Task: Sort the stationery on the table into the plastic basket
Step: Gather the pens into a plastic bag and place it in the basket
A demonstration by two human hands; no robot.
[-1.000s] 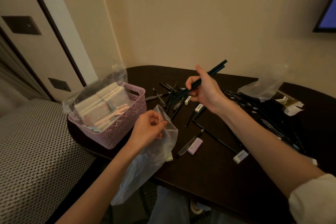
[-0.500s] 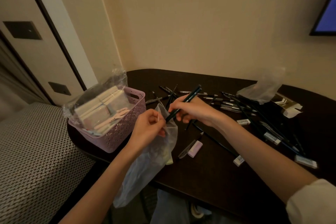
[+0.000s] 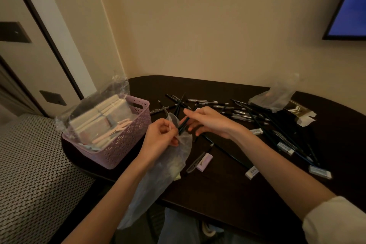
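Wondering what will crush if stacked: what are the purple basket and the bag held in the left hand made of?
Purple basket: seemingly rigid moulded plastic, matte, with perforated patterned walls. Bag: thin translucent plastic film, wrinkled and drooping off the table edge.

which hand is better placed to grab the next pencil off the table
Right. The left hand pinches the plastic bag mouth; the right hand, feeding in a dark pencil, is nearest the loose pencils.
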